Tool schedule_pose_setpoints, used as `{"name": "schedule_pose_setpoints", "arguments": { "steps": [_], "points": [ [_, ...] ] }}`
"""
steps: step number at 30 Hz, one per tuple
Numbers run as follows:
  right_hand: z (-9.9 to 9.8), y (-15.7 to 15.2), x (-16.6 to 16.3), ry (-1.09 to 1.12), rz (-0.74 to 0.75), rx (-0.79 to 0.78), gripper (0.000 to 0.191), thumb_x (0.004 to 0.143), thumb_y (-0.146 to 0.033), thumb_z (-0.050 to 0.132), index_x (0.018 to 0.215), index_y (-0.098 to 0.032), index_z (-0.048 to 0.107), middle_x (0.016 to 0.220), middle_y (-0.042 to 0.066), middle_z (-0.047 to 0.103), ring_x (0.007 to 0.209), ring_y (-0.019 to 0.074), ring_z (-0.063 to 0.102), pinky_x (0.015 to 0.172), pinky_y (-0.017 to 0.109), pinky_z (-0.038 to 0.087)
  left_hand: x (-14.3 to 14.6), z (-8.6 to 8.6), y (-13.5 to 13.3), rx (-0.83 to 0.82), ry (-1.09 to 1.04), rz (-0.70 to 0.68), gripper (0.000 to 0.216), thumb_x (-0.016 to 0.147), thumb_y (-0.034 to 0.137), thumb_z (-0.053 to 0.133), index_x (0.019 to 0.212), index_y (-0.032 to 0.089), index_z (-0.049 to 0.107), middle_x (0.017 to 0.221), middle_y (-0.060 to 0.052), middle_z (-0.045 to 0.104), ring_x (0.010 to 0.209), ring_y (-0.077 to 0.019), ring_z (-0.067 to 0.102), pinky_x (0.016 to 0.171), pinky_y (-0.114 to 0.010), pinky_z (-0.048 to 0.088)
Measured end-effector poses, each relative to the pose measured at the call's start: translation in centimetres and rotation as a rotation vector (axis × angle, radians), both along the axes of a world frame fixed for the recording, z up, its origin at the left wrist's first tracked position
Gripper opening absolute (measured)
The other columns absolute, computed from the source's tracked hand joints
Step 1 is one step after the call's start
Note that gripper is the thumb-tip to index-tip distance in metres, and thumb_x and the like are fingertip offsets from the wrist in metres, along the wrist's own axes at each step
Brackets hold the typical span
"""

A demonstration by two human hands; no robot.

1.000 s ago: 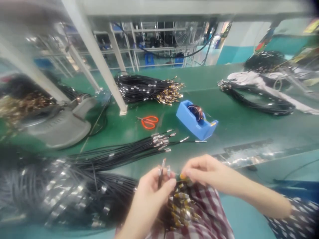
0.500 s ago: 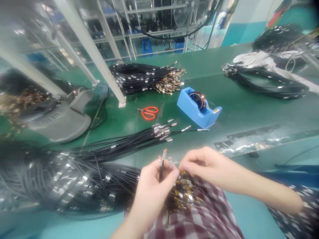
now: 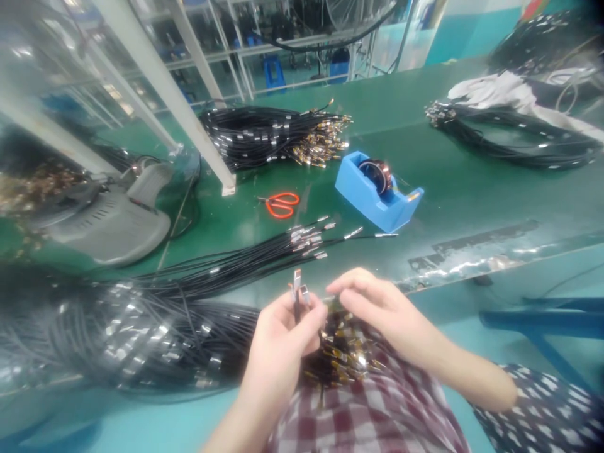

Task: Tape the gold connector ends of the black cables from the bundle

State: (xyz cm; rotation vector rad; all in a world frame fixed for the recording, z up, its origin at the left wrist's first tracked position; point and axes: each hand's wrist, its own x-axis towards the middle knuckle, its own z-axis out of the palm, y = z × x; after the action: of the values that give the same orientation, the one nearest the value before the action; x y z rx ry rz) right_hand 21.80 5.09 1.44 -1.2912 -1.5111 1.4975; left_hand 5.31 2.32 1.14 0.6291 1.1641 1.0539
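Observation:
My left hand [image 3: 282,343] is closed around thin black cables [image 3: 298,296] whose silver tips stick up above the fingers. My right hand [image 3: 377,308] pinches at something small just right of those tips; I cannot make out what. Below both hands a bunch of gold-tipped cable ends [image 3: 346,358] lies on a red checked cloth [image 3: 368,415] in my lap. A fan of black cables with silver ends [image 3: 264,258] lies on the green table [image 3: 453,195] just beyond the hands.
Orange scissors [image 3: 281,204] and a blue tape dispenser [image 3: 377,192] sit mid-table. A bundle of gold-tipped cables [image 3: 274,135] lies behind a white post [image 3: 189,119]. A grey machine [image 3: 104,217] is at left, more cable coils [image 3: 509,135] at right, and a bagged cable heap [image 3: 108,340] at lower left.
The view has tilted downward, so table items sit higher in frame. Both hands stay together at the cable tips, shifted slightly up and left.

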Motion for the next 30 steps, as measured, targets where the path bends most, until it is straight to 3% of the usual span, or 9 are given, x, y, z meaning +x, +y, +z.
{"name": "schedule_pose_setpoints", "arguments": {
  "steps": [5,8,11,17,30],
  "points": [
    [-0.3,-0.3,-0.5,0.179,-0.023,-0.179,0.027,0.077,-0.043,0.07,0.077,-0.017,0.065,0.077,0.002,0.061,0.071,0.0153,0.054,0.068,0.029,0.043,0.0,-0.1,0.0,0.024,-0.025,0.007,0.019,0.077,0.023,0.077,0.078,0.013,0.061,0.066,0.004,0.051,0.046,-0.0006,0.029,0.043,-0.016,0.023],
    [0.0,0.2,-0.1,0.218,-0.102,-0.146,0.023,0.074,-0.039,0.074,0.075,-0.017,0.067,0.075,0.001,0.065,0.072,0.0145,0.056,0.071,0.028,0.045,0.0,-0.1,-0.1,0.066,-0.061,-0.012,0.017,0.082,0.024,0.073,0.09,0.016,0.061,0.068,0.003,0.057,0.046,-0.0017,0.031,0.044,-0.016,0.024],
    [0.5,0.7,0.3,0.151,-0.04,-0.083,0.016,0.076,-0.032,0.072,0.073,-0.017,0.069,0.074,0.002,0.069,0.071,0.0149,0.058,0.07,0.028,0.045,0.1,0.0,-0.4,0.085,-0.08,-0.014,0.019,0.081,0.023,0.073,0.096,0.018,0.062,0.071,0.002,0.059,0.048,-0.0026,0.035,0.044,-0.015,0.026],
    [1.2,1.0,0.0,0.041,0.073,-0.06,0.014,0.076,-0.028,0.069,0.069,-0.016,0.069,0.067,0.002,0.069,0.065,0.0145,0.056,0.065,0.028,0.043,0.5,0.0,-0.8,0.029,-0.02,0.062,0.025,0.073,0.022,0.081,0.096,0.018,0.071,0.072,0.001,0.062,0.05,-0.0031,0.042,0.042,-0.012,0.029],
    [0.7,1.0,-0.3,0.081,0.081,-0.051,0.014,0.076,-0.029,0.068,0.069,-0.017,0.067,0.066,0.002,0.068,0.064,0.0147,0.058,0.064,0.028,0.046,0.8,0.3,-0.8,0.013,-0.009,0.098,0.026,0.065,0.022,0.085,0.09,0.018,0.076,0.069,-0.001,0.064,0.048,-0.0042,0.044,0.04,-0.013,0.029]
  ]
}}
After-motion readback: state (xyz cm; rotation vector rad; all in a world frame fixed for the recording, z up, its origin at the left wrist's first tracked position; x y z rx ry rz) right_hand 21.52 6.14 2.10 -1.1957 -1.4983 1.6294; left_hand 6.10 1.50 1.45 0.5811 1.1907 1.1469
